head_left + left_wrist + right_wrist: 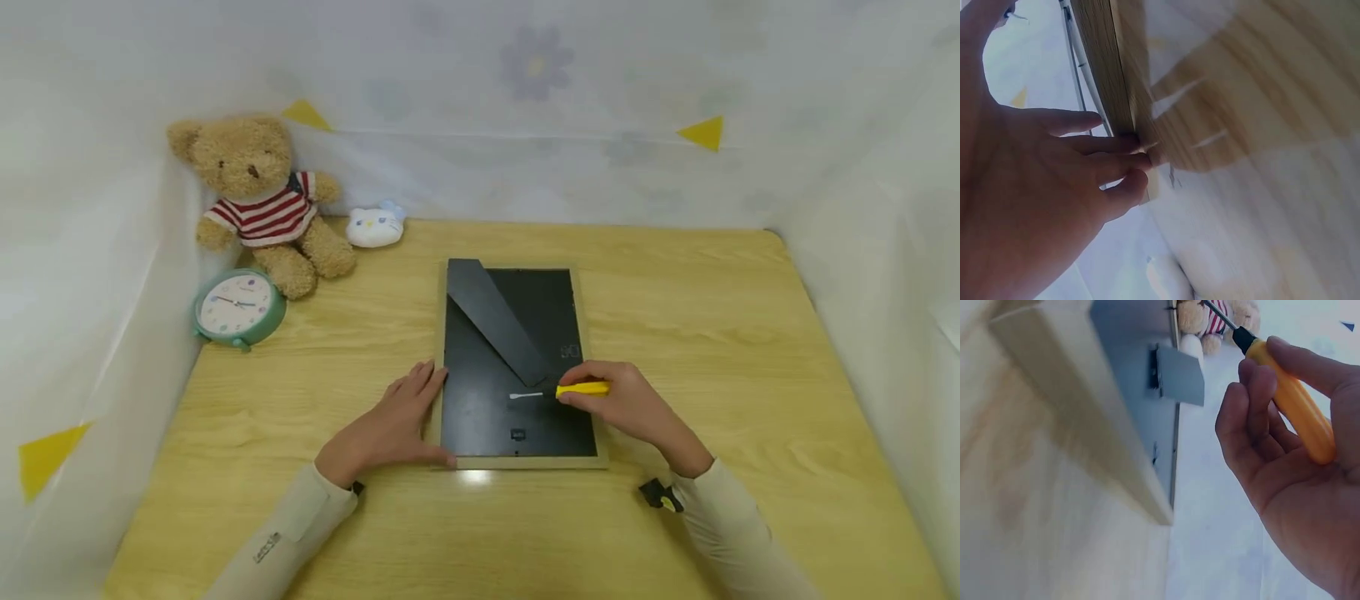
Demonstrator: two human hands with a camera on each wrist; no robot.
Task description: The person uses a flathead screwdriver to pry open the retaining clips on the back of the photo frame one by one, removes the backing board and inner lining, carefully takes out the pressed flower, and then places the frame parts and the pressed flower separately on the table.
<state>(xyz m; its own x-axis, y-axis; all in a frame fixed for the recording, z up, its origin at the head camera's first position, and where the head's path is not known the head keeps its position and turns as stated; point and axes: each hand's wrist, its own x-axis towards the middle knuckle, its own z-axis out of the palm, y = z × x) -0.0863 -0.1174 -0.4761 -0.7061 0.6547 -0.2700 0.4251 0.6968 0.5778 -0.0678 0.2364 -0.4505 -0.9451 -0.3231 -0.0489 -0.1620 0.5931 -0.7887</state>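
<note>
The picture frame [480, 417] lies back-up on the table [465, 533], likely stiff and fairly light, best held by its rim [525, 462], where the left hand [397, 425] rests, thumb and fingers apart. Above it, the right hand's [637, 404] fingers pinch a screwdriver [561, 390], probably light and hard.

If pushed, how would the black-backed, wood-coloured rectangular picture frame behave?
The picture frame should stay stiff, given its straight, thick edges. Lying flat, it probably won't tip, but might slide on the glossy, wood-grained tabletop.
</note>
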